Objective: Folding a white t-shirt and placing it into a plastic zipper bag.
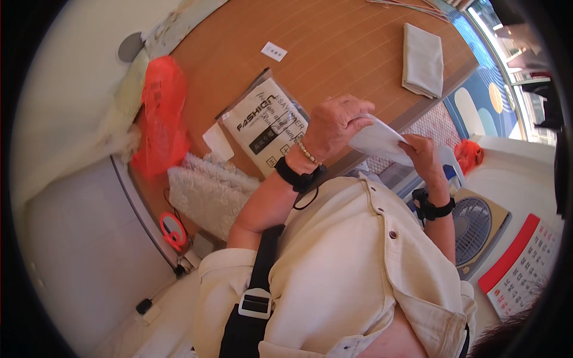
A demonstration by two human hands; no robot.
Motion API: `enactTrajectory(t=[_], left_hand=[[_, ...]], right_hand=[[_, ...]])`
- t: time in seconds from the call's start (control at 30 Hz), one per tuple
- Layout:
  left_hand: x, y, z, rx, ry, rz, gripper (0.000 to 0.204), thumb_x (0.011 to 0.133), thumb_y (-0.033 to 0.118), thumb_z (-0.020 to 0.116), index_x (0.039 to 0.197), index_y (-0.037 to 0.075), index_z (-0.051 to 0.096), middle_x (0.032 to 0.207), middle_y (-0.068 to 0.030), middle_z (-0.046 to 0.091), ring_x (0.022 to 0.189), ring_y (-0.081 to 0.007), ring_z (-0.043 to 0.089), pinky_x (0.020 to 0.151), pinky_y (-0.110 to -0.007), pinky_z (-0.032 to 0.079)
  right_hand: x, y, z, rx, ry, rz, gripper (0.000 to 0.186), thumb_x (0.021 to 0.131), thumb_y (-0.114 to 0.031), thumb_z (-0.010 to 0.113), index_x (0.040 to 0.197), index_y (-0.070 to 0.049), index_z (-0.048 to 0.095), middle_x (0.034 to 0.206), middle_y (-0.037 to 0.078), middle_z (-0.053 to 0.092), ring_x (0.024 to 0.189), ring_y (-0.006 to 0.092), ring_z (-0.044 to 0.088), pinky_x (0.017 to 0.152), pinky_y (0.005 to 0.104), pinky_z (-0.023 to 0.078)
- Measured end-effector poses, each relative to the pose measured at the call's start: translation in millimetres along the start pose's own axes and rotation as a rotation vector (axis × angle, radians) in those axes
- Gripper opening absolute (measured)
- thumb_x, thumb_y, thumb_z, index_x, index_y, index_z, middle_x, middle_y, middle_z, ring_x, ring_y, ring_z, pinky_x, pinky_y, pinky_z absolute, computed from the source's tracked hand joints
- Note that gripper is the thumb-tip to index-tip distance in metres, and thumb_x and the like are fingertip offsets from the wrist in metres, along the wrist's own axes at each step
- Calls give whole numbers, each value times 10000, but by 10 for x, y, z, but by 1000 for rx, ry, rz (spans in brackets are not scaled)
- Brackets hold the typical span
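Note:
A flat white piece (382,142) is held up in front of me, over the near edge of the table; whether it is cloth, paper or thin plastic I cannot make out. My left hand (335,128), with a beaded bracelet at the wrist, pinches its upper left end between thumb and curled fingers. At the other end, my right hand (422,157) grips the edge with its thumb on top. Below my left hand lies a flat printed plastic packaging bag (256,128). A folded pale cloth (422,61) rests near the table's right corner.
On the brown table (334,53) are a small white card (274,51), a red plastic bag (161,113) and lace-like white fabric (209,188). A red-rimmed round mirror (173,231) stands at left. To the right are a fan (473,230), another red bag (468,155) and a calendar (525,268).

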State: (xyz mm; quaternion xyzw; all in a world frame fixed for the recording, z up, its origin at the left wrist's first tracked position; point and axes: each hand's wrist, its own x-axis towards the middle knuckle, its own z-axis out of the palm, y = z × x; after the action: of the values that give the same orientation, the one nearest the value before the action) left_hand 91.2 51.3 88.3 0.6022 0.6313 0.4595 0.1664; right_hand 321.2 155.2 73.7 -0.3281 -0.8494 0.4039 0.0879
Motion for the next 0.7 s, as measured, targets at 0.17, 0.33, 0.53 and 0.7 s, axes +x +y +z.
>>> enactTrajectory(t=[0.17,0.33,0.53,0.7], left_hand=[[-355,-473,-240,35,202,-270,519,715,167,753,1175,31,558,1129,-137,581,1000,-237,576,822,-307,485],[-1214,-1401,-633,-81,441,-927,574,707,215,749,1187,-21,541,1171,-165,574,967,-223,602,816,-316,486],[-2269,-2030,-715,185,599,-1264,561,696,247,764,1123,-60,569,1076,-166,635,915,-232,622,801,-320,489],[-2538,-2214,-514,-147,718,-1426,436,724,238,756,1004,-67,621,932,-107,671,807,-187,618,745,-303,480]], right_hand=[[116,96,-108,-58,37,29,114,785,-45,625,884,11,620,688,201,536,596,306,565,566,348,429],[328,273,-204,179,25,224,165,860,-94,584,977,-10,666,711,41,645,604,104,583,586,233,454],[785,548,-19,563,-45,348,186,865,-127,580,988,-18,667,770,-4,636,636,79,577,605,229,472],[1253,1405,286,705,-131,418,267,856,-118,576,1098,-14,613,871,21,639,712,88,592,603,235,472]])
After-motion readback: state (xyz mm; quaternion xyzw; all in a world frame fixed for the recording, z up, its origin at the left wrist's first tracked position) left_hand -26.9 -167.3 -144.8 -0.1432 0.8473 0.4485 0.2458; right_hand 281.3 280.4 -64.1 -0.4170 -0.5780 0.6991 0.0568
